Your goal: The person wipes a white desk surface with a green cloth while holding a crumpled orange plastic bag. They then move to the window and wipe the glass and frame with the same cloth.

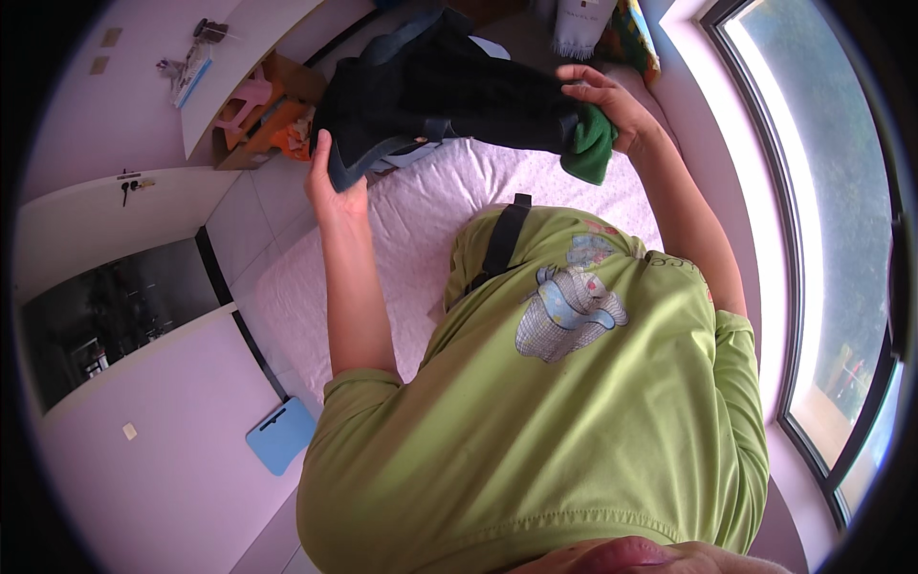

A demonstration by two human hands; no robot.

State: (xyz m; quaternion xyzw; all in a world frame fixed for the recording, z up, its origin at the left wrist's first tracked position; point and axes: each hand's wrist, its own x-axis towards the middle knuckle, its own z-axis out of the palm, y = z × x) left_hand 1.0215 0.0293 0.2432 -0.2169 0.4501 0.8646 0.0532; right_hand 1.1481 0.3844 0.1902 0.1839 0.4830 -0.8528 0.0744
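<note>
A dark garment (pixel 445 93), nearly black with dark blue edging, stretches between my two hands above a bed with a pale pink sheet (pixel 416 215). My left hand (pixel 333 176) grips its left edge, thumb on top, the fingers hidden beneath the cloth. At the garment's right end is a green cloth (pixel 592 147), hanging down beside my right hand (pixel 606 104). The fingers of my right hand are slightly spread and reach over the dark cloth; whether they grip it does not show clearly.
A framed window (pixel 817 215) lines the right side. A wooden shelf unit (pixel 280 107) with a pink plastic stool (pixel 251 100) stands at the upper left. A light blue flat board (pixel 283 434) leans near the lower left wall. White fringed cloth (pixel 582 29) hangs at the top.
</note>
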